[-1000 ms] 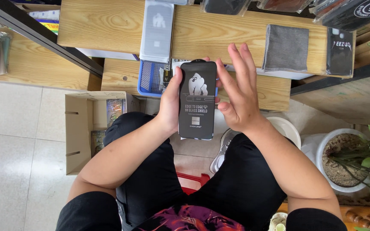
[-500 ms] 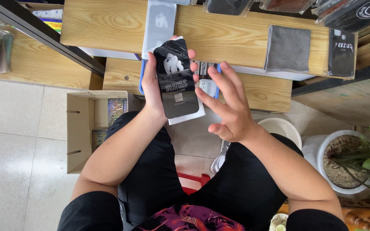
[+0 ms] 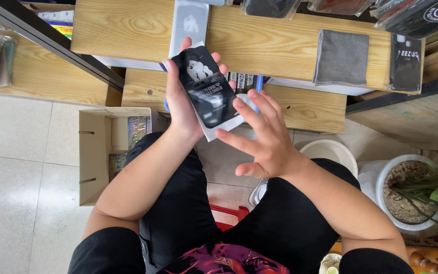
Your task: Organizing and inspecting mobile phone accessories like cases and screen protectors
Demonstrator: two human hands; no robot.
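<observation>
Wooden tabletop (image 3: 128, 30) edge carries grey cloth (image 3: 341, 57); cardboard box (image 3: 95, 152) on floor | left hand (image 3: 183, 104) grips black packet (image 3: 206, 86); right hand (image 3: 262, 137) spread, empty, just beside it

Glossy black plastic packet (image 3: 206, 86) over pale grained wood shelves (image 3: 128, 28), matt grey cloth (image 3: 341, 57).

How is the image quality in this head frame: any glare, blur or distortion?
Head view: even, soft daylight with faint shadows; a pale sheen crosses the glossy black package in the left hand; the right hand is slightly soft, as if in motion; the wide lens bends the wooden shelf edges towards the corners.
</observation>
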